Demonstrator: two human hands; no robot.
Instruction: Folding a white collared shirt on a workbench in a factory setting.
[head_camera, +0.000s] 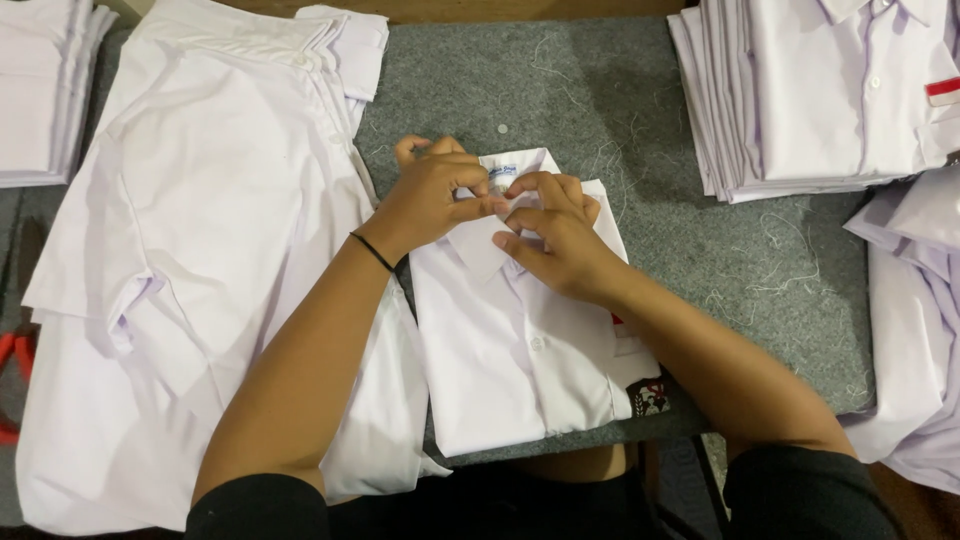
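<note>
A folded white shirt (510, 350) lies on the grey felt table (700, 230) right in front of me, collar away from me. My left hand (435, 195) and my right hand (550, 235) meet at the collar (480, 245), fingers pinched together on the collar front near the top button. A small label shows inside the neck. A black band circles my left wrist. My right forearm lies across the shirt's chest and hides part of a red patch; a dark emblem (648, 398) shows at the lower right.
A heap of unfolded white shirts (200, 250) spreads over the left side. A neat stack of folded shirts (820, 95) stands at the back right, another stack (45, 90) at the back left, loose shirts (915, 330) at the right edge. Thread scraps litter the felt.
</note>
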